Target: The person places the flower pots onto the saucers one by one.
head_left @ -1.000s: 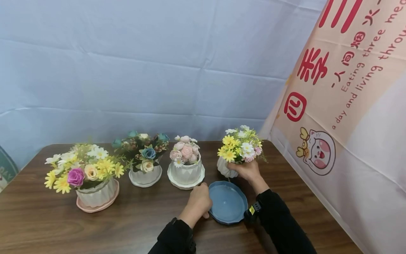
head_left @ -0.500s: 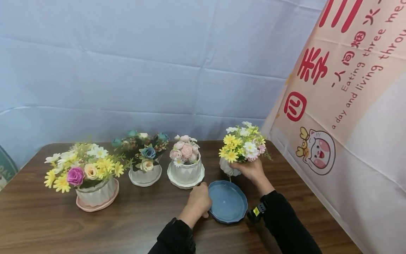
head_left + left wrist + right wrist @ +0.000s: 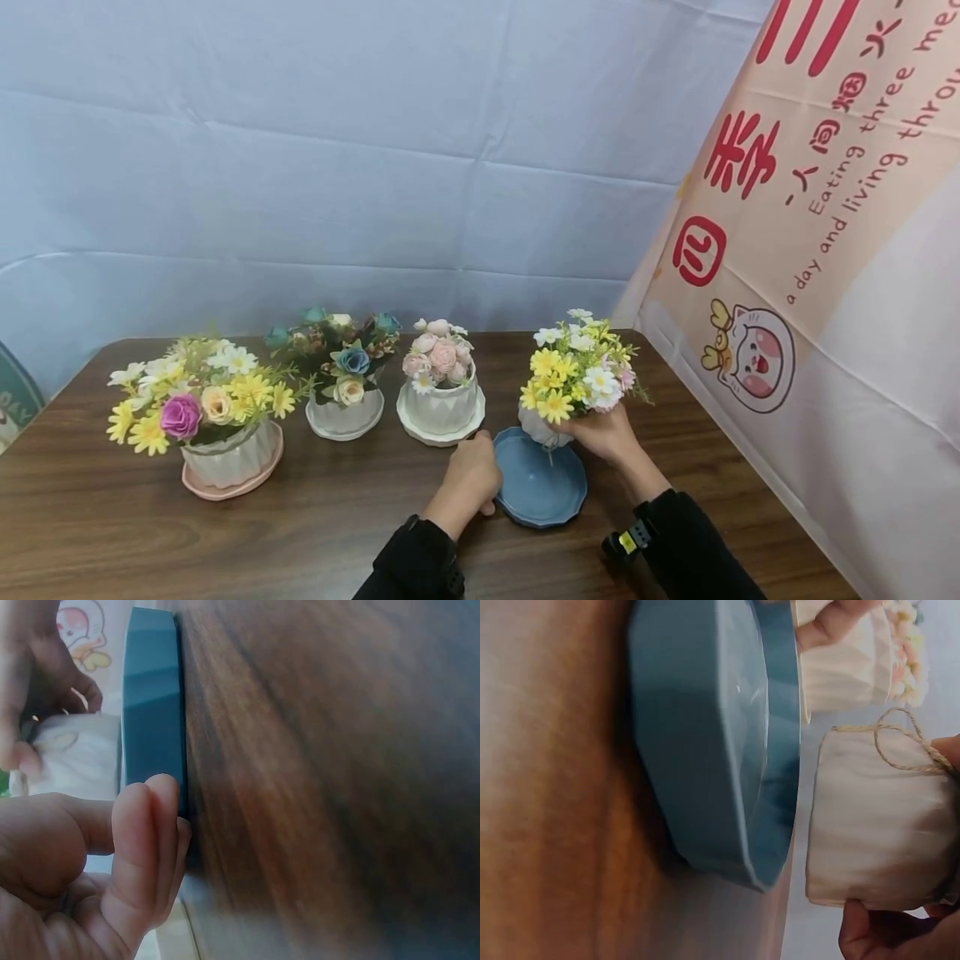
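Note:
In the head view my right hand (image 3: 607,433) grips a small white flower pot (image 3: 538,425) full of yellow, white and pink flowers (image 3: 577,367). The pot hangs tilted over the far part of a blue saucer (image 3: 542,492). A twine bow (image 3: 900,750) circles this pot in the right wrist view, and its base is apart from the saucer. My left hand (image 3: 468,479) holds the saucer's left edge with curled fingers. In the left wrist view its fingers (image 3: 139,840) lie against the saucer's outer wall (image 3: 154,712). The saucer rests on the table.
Left of the saucer stand three more potted flower arrangements on saucers: pink blooms (image 3: 441,358), blue and cream blooms (image 3: 351,360), and a mixed bunch (image 3: 197,400) on a pink saucer (image 3: 232,490). A pale cloth (image 3: 337,167) hangs behind the brown table (image 3: 322,533).
My right hand has brought the flower pot nearer and slightly right, from behind the blue saucer to over its far rim. My left hand has stayed at the saucer's edge.

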{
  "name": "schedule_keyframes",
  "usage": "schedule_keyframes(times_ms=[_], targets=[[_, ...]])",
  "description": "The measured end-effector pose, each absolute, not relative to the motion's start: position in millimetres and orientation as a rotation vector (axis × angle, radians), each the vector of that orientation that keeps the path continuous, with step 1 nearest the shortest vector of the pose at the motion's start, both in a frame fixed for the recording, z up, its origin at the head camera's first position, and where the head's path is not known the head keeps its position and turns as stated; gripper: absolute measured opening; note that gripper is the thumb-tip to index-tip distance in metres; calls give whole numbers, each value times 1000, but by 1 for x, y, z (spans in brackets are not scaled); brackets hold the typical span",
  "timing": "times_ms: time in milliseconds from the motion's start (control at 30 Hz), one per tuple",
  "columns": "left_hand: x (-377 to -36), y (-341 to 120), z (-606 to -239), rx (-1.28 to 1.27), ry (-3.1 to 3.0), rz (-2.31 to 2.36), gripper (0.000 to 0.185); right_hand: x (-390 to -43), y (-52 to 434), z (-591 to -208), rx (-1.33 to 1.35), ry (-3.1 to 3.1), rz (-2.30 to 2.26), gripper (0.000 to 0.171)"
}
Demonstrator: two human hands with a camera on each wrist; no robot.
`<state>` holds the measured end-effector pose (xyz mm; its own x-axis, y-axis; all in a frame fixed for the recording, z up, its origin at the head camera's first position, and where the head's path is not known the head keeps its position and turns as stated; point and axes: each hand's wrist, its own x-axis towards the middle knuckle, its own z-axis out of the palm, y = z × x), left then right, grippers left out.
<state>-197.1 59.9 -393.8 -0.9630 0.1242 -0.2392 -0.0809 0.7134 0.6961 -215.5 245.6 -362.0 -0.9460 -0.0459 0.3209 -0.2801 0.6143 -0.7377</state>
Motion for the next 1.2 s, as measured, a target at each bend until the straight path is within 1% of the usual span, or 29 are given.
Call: schedule_keyframes(times_ms=[267, 467, 567, 667, 833, 933, 1067, 1200], targets=[[-197, 60, -392, 19, 2655, 1117, 48, -190, 239, -365, 398, -2543, 1314, 72], [-198, 62, -394, 41, 2682, 1083, 47, -173, 239, -369, 365, -2615, 1295, 70], [-198, 62, -394, 42, 2686, 1072, 48, -167, 240, -370, 366, -2610, 1293, 72], [-199, 63, -394, 37, 2692, 1059, 49, -164, 239, -372, 404, -2595, 1297, 74], [-199, 63, -394, 32, 2691, 1070, 50, -162, 237, -378, 424, -2595, 1305, 72], [-199, 63, -394, 24, 2683, 1087, 48, -159, 237, -379, 437, -2620, 1235, 70], [-198, 62, -394, 12, 2669, 1096, 49, -159, 235, -379, 455, -2635, 1169, 71], [-198, 62, -393, -3, 2645, 1097, 55, -159, 233, -382, 454, -2619, 1278, 73]])
